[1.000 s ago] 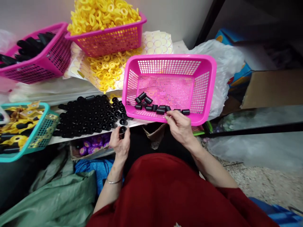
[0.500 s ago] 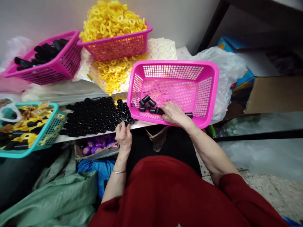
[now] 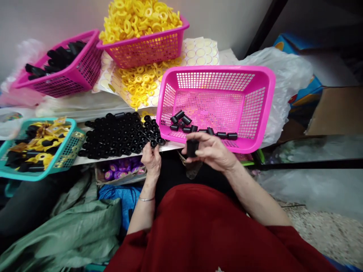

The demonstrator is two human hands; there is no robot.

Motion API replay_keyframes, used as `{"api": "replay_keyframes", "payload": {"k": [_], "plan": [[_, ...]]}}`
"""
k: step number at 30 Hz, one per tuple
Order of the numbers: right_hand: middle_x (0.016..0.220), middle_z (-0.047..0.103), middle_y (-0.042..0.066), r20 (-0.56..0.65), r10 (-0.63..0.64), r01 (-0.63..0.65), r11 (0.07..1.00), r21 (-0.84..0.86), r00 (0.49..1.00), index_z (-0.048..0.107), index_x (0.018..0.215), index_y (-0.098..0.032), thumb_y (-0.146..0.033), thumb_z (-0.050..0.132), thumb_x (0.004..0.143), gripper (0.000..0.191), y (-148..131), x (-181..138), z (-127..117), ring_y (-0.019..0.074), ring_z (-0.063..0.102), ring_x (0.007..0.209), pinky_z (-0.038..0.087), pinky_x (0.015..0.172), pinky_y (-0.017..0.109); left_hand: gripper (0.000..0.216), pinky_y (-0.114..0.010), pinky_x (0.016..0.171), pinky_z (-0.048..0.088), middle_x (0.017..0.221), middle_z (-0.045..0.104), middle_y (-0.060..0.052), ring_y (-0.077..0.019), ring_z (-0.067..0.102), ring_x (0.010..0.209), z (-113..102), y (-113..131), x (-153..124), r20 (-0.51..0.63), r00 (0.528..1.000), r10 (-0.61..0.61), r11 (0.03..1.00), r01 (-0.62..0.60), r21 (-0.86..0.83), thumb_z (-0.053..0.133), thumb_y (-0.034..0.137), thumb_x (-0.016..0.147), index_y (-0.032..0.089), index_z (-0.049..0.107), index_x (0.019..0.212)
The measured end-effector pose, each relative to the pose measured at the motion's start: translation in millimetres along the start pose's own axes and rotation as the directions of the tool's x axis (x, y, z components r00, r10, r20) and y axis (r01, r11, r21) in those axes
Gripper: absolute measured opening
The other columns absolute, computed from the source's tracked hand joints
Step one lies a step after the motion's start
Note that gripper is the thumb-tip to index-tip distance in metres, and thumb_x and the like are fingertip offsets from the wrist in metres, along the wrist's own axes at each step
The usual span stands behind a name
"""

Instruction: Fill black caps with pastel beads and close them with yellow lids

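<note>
My right hand [image 3: 217,152] is closed on a short black plastic cylinder [image 3: 192,148], held just in front of the big pink basket [image 3: 268,109]. Several similar black cylinders [image 3: 232,136] lie along that basket's near side. At the shelf's front edge, my left hand [image 3: 151,162] pinches a black cylinder [image 3: 153,143] standing at the right end of a dense group. The rest of that group, black cylinders [image 3: 113,134] with hollow tops, is packed upright to the left.
Behind stand a pink basket [image 3: 147,49] heaped with yellow rings [image 3: 141,19] and a pink basket [image 3: 87,68] of black parts. Loose yellow rings [image 3: 141,85] lie on sticker sheets [image 3: 200,53]. A turquoise basket [image 3: 76,141] is at left, a cardboard box [image 3: 334,111] at right.
My right hand has come up out of the big pink basket toward me, now with a black cylinder in it. My left hand stays at the edge of the group. The view has shifted slightly.
</note>
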State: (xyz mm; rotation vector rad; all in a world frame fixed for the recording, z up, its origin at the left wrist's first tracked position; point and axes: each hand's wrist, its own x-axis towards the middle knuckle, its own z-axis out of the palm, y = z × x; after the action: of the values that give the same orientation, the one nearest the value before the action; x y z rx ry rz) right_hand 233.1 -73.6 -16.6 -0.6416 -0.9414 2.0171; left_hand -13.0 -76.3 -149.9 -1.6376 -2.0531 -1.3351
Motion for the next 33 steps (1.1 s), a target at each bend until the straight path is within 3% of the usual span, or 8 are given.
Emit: {"api": "replay_keyframes", "payload": {"k": [3, 6, 10, 18, 25, 29, 31, 33], "plan": [[0.092, 0.063, 0.001, 0.097, 0.212, -0.223, 0.967, 0.121, 0.972, 0.063, 0.099, -0.018, -0.023, 0.077, 0.063, 0.039, 28, -2, 19, 0.0138, 0.066, 0.08, 0.058, 0.066, 0.028, 0.048, -0.032, 0.075, 0.051, 0.076, 0.068, -0.009, -0.0187, 0.065, 0.073, -5, 5, 1, 0.005, 1.0, -0.016, 1.0, 0.016, -0.024, 0.06, 0.046, 0.084, 0.008, 0.062, 0.113], [0.083, 0.062, 0.0, 0.024, 0.312, -0.312, 0.947, 0.072, 0.95, 0.063, 0.092, -0.015, -0.02, 0.079, 0.061, 0.035, 56, 6, 23, 0.009, 0.064, 0.068, 0.056, 0.059, 0.022, 0.046, -0.032, 0.075, 0.051, 0.077, 0.068, -0.011, -0.0193, 0.066, 0.076, -9, 5, -2, 0.014, 0.999, -0.031, 0.999, 0.032, -0.035, 0.053, 0.045, 0.088, 0.007, 0.062, 0.114], [0.076, 0.06, -0.003, -0.093, 0.311, -0.317, 0.947, -0.055, 0.946, 0.064, 0.086, -0.014, -0.018, 0.077, 0.057, 0.032, 82, 18, 19, 0.0063, 0.059, 0.06, 0.054, 0.054, 0.019, 0.04, -0.031, 0.075, 0.052, 0.087, 0.069, -0.013, -0.0187, 0.067, 0.081, -7, 0, -3, -0.011, 0.998, -0.067, 0.996, 0.066, -0.063, 0.042, 0.038, 0.094, 0.009, 0.062, 0.113], [0.072, 0.059, -0.003, -0.102, 0.319, -0.33, 0.937, -0.119, 0.942, 0.064, 0.084, -0.015, -0.019, 0.074, 0.057, 0.029, 93, 14, 14, 0.0057, 0.055, 0.057, 0.053, 0.054, 0.02, 0.031, -0.027, 0.068, 0.05, 0.061, 0.061, -0.004, -0.0135, 0.06, 0.06, -9, 2, 7, -0.055, 0.997, -0.045, 0.998, 0.042, -0.046, 0.043, 0.027, 0.092, 0.011, 0.068, 0.098], [0.075, 0.058, -0.002, -0.101, 0.296, -0.31, 0.934, -0.18, 0.95, 0.062, 0.087, -0.016, -0.023, 0.074, 0.06, 0.031, 94, 11, 10, 0.0074, 0.056, 0.058, 0.052, 0.057, 0.024, 0.028, -0.025, 0.062, 0.05, 0.082, 0.069, -0.007, -0.0106, 0.061, 0.059, -12, 16, 43, -0.075, 0.997, -0.035, 0.988, 0.023, -0.154, 0.045, 0.023, 0.089, 0.013, 0.069, 0.096], [0.093, 0.062, 0.004, -0.071, 0.103, -0.124, 0.896, -0.427, 0.992, 0.059, 0.088, -0.017, -0.027, 0.067, 0.069, 0.023, 88, 10, 10, 0.0121, 0.062, 0.07, 0.054, 0.069, 0.031, 0.025, -0.026, 0.062, 0.051, 0.084, 0.071, -0.008, -0.0121, 0.064, 0.062, -21, 27, 49, -0.094, 0.99, 0.102, 0.971, -0.119, -0.209, 0.048, 0.025, 0.089, 0.014, 0.07, 0.094], [0.119, 0.057, 0.011, 0.005, -0.125, 0.102, 0.785, -0.611, 0.992, 0.059, 0.088, -0.017, -0.022, 0.063, 0.073, 0.016, 82, 11, 10, 0.0201, 0.062, 0.101, 0.05, 0.088, 0.039, 0.024, -0.026, 0.065, 0.053, 0.084, 0.072, -0.009, -0.0138, 0.067, 0.067, -30, 34, 43, -0.071, 0.977, 0.2, 0.955, -0.211, -0.206, 0.048, 0.024, 0.089, 0.014, 0.07, 0.091], [0.139, 0.044, 0.015, 0.155, -0.285, 0.303, 0.603, -0.738, 0.946, 0.059, 0.091, -0.017, -0.015, 0.058, 0.075, 0.017, 75, 14, 11, 0.0248, 0.047, 0.128, 0.041, 0.103, 0.043, 0.022, -0.027, 0.068, 0.054, 0.083, 0.073, -0.009, -0.0152, 0.069, 0.072, -41, 41, 35, 0.004, 0.949, 0.317, 0.922, -0.307, -0.236, 0.049, 0.021, 0.089, 0.016, 0.071, 0.089]]}}
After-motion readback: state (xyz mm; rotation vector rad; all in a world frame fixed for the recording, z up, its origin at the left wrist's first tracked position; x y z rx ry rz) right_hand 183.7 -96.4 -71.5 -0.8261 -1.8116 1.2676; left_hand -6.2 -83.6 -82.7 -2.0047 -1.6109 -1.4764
